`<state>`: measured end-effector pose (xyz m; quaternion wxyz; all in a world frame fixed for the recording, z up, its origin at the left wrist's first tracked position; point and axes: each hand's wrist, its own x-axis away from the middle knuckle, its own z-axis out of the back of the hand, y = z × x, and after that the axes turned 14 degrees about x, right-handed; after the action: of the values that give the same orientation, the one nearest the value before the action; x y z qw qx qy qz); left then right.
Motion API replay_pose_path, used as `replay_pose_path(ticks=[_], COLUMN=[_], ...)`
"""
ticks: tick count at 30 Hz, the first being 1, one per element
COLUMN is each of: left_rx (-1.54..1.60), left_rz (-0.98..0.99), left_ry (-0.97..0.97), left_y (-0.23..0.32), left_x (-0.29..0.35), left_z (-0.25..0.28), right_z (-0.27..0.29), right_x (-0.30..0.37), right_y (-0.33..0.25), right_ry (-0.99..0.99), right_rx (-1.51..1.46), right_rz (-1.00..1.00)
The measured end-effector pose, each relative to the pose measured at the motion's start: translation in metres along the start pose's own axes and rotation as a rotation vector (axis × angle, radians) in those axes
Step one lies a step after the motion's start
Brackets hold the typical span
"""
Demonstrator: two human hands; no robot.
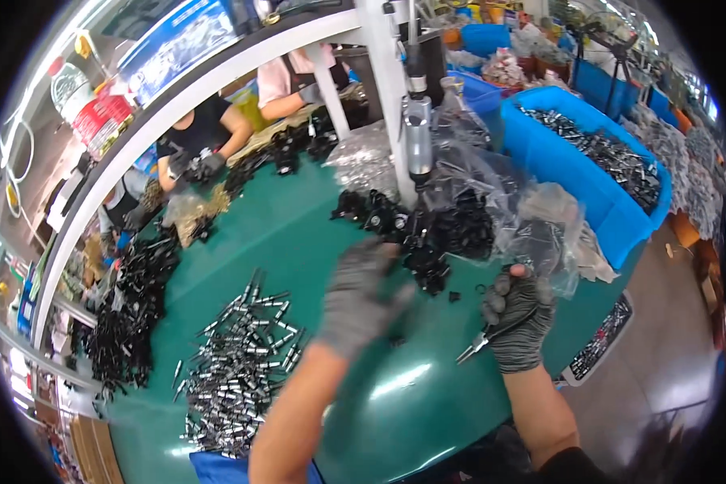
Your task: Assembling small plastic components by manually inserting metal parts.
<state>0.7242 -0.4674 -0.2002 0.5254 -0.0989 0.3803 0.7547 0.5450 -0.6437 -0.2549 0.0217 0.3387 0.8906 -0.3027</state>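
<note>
My right hand [521,323], in a grey striped knit glove, is closed around a slim part with a pointed silver metal end [473,347]; the rest of it is hidden in the palm. My left hand [359,298], gloved alike, is over the green table at the near side of a heap of small black parts [427,270]. Motion smears its fingers, so I cannot tell whether they hold anything. Left of that forearm spreads a pile of short silver and black metal rods [242,371]. A silver pneumatic screwdriver [418,133] hangs above the black heap.
A blue bin [589,153] of metal rods stands at the right, beside clear plastic bags [540,234]. A white post [385,89] rises mid-table. Long black parts [129,315] are piled at the left. Co-workers' gloved hands [198,165] work across the green table [274,234].
</note>
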Motion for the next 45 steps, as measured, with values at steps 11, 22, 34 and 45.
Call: replay_pose_path(ticks=[11, 22, 34, 45], left_rx=[0.022, 0.419, 1.099, 1.134], left_rz=[0.167, 0.279, 0.464, 0.677], left_ry=[0.078, -0.094, -0.164, -0.11], left_y=[-0.008, 0.063, 0.052, 0.06], left_x=[0.006, 0.165, 0.173, 0.155], left_z=[-0.051, -0.013, 0.002, -0.003], right_z=[-0.012, -0.177, -0.142, -0.141], right_x=[0.001, -0.029, -0.027, 0.004], right_y=[-0.004, 0.153, 0.079, -0.047], right_ry=[-0.045, -1.488, -1.166, -1.114], right_rx=[0.052, 1.959, 1.997, 1.797], right_rz=[-0.019, 0.024, 0.027, 0.128])
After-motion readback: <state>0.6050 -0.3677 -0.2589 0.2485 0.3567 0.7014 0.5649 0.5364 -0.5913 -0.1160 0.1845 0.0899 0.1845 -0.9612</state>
